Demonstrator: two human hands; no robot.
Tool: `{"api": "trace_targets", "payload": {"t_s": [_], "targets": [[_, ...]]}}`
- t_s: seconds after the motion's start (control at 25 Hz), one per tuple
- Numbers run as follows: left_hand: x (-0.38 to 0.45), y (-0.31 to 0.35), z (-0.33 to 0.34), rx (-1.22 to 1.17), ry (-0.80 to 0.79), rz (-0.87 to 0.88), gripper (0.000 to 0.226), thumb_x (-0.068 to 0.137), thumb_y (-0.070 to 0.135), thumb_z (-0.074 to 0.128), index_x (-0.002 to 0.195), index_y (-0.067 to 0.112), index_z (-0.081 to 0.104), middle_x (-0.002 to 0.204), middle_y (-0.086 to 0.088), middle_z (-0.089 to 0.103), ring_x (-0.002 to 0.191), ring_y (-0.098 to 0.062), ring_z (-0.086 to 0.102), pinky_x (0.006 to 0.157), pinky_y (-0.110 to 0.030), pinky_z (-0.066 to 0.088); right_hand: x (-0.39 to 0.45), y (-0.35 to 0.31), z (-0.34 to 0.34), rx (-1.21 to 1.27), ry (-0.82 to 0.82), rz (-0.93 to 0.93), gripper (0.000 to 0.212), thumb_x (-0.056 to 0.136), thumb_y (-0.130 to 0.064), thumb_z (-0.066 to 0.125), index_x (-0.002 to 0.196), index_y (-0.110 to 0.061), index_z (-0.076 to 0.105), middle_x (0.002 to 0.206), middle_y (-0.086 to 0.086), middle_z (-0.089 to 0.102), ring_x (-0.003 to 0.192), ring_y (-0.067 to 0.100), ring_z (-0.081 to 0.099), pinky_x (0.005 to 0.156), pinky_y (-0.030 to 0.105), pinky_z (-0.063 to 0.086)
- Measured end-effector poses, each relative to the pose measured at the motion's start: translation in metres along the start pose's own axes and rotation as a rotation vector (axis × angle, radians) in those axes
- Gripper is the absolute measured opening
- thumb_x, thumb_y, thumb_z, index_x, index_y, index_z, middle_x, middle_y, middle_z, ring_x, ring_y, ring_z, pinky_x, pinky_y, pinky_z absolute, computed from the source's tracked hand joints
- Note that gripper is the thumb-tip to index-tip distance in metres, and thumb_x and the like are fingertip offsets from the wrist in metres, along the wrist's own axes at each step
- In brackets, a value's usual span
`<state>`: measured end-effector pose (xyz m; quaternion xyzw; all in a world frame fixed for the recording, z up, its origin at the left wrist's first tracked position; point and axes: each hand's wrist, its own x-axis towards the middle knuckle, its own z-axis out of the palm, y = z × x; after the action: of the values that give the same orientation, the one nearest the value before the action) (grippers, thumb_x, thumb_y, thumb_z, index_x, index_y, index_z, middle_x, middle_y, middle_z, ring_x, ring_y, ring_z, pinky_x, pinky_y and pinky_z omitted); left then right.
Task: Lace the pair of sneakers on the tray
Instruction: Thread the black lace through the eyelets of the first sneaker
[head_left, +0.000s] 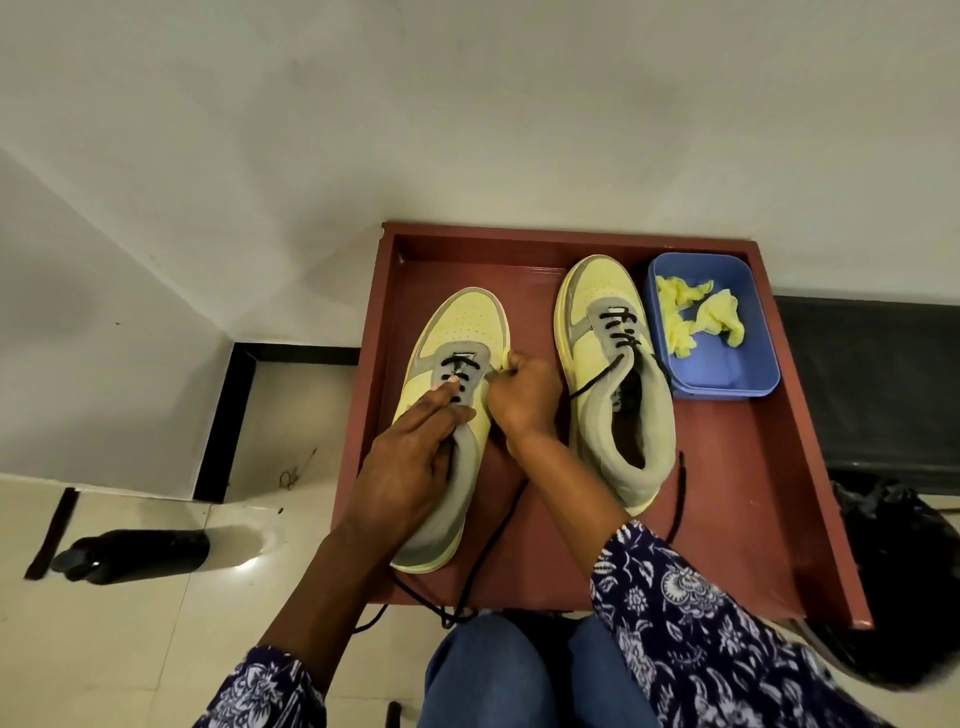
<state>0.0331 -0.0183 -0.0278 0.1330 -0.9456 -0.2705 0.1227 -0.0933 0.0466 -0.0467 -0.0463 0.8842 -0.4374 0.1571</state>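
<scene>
Near: left hand (410, 467) lies over the near yellow-and-grey sneaker (447, 415) on the red-brown tray (748, 499), fingers straight on its tongue. Right hand (524, 395) pinches something at an eyelet (black lace (493, 551) trails off the tray; a snag could tug it loose). Far: second sneaker (613, 364), partly laced; blue tub (722, 364).

The left hand (410, 467) covers the tongue and collar opening of the left sneaker (447, 415), so its upper eyelets cannot be seen. The right hand (524, 395) is curled beside that shoe; what its fingertips pinch cannot be made out. The black lace (488, 551) runs off the tray (753, 493), its ends tangled above the knees. Both sleeves are cut off by the bottom edge.
</scene>
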Motion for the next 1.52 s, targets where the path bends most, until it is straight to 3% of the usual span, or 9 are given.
{"api": "trace_targets", "payload": {"t_s": [0.08, 0.16, 0.2, 0.28, 0.44, 0.76, 1.16, 1.4, 1.52], "targets": [[0.0, 0.0, -0.001, -0.014, -0.002, -0.01, 0.036, 0.08, 0.0, 0.048, 0.109, 0.01, 0.066, 0.131, -0.01, 0.056, 0.118, -0.025, 0.056, 0.096, -0.029, 0.041, 0.014, -0.008, -0.002, -0.035, -0.002, 0.007, 0.045, 0.075, 0.005, 0.047, 0.045, -0.022, 0.028, 0.056, 0.004, 0.035, 0.06, 0.021, 0.036, 0.054, 0.032, 0.032], [0.0, 0.0, -0.001, -0.013, 0.004, -0.008, 0.036, 0.08, -0.001, 0.048, 0.109, 0.011, 0.066, 0.131, -0.009, 0.056, 0.118, -0.025, 0.056, 0.094, -0.026, 0.042, 0.031, -0.016, -0.004, -0.089, -0.04, -0.043, 0.035, 0.076, 0.009, 0.042, 0.05, -0.014, 0.051, 0.059, 0.009, 0.049, 0.065, 0.027, 0.046, 0.059, 0.033, 0.034], [0.0, 0.0, 0.0, -0.014, 0.005, -0.007, 0.036, 0.08, -0.001, 0.049, 0.109, 0.011, 0.066, 0.13, -0.009, 0.057, 0.117, -0.025, 0.057, 0.092, -0.022, 0.042, 0.041, -0.018, -0.003, -0.138, -0.061, -0.078, 0.03, 0.077, 0.008, 0.04, 0.069, -0.005, 0.066, 0.075, 0.016, 0.061, 0.078, 0.032, 0.056, 0.065, 0.033, 0.039], [0.0, -0.001, 0.001, -0.024, 0.005, -0.015, 0.034, 0.08, -0.001, 0.051, 0.108, 0.011, 0.067, 0.129, -0.009, 0.057, 0.116, -0.024, 0.058, 0.09, -0.014, 0.039, 0.059, -0.025, -0.001, -0.251, -0.11, -0.137, 0.038, 0.083, 0.005, 0.04, 0.111, -0.002, 0.064, 0.114, 0.021, 0.062, 0.111, 0.033, 0.054, 0.087, 0.032, 0.043], [-0.001, -0.003, 0.002, -0.049, 0.015, -0.011, 0.033, 0.08, -0.001, 0.052, 0.107, 0.01, 0.067, 0.128, -0.01, 0.058, 0.116, -0.024, 0.057, 0.095, -0.011, 0.031, 0.076, -0.041, -0.001, -0.436, -0.21, -0.323, 0.045, 0.088, 0.002, 0.039, 0.13, -0.008, 0.052, 0.136, 0.013, 0.051, 0.126, 0.028, 0.045, 0.104, 0.03, 0.034], [-0.001, -0.003, 0.006, -0.101, 0.059, -0.034, 0.034, 0.08, -0.004, 0.054, 0.108, 0.008, 0.067, 0.128, -0.01, 0.058, 0.118, -0.012, 0.046, 0.101, -0.011, 0.027, 0.078, -0.048, 0.002, -0.728, -0.351, -0.731, 0.044, 0.09, 0.002, 0.039, 0.129, -0.011, 0.053, 0.132, 0.008, 0.052, 0.124, 0.025, 0.044, 0.096, 0.03, 0.039], [-0.001, -0.001, 0.004, -0.056, 0.074, -0.048, 0.033, 0.08, -0.003, 0.052, 0.109, 0.005, 0.066, 0.124, -0.013, 0.06, 0.115, -0.019, 0.052, 0.103, -0.014, 0.024, 0.062, -0.071, 0.009, -0.881, -0.803, -1.016, 0.041, 0.086, 0.003, 0.044, 0.122, -0.01, 0.06, 0.127, 0.007, 0.059, 0.119, 0.02, 0.051, 0.096, 0.025, 0.037], [-0.002, 0.001, 0.004, -0.065, 0.112, -0.043, 0.034, 0.086, 0.006, 0.042, 0.11, 0.004, 0.066, 0.124, -0.014, 0.061, 0.115, -0.013, 0.046, 0.103, -0.015, 0.024, 0.066, -0.067, 0.005, -0.876, -0.639, -0.975, 0.043, 0.088, 0.002, 0.044, 0.127, -0.011, 0.056, 0.13, 0.008, 0.056, 0.122, 0.021, 0.048, 0.097, 0.026, 0.033], [-0.002, 0.003, 0.003, -0.065, 0.114, -0.029, 0.035, 0.086, 0.009, 0.04, 0.109, 0.003, 0.066, 0.122, -0.015, 0.061, 0.114, -0.016, 0.049, 0.102, -0.015, 0.026, 0.055, -0.07, 0.007, -0.874, -0.775, -1.004, 0.039, 0.089, 0.0, 0.046, 0.124, -0.009, 0.059, 0.129, 0.008, 0.058, 0.12, 0.021, 0.05, 0.094, 0.023, 0.035]]}}
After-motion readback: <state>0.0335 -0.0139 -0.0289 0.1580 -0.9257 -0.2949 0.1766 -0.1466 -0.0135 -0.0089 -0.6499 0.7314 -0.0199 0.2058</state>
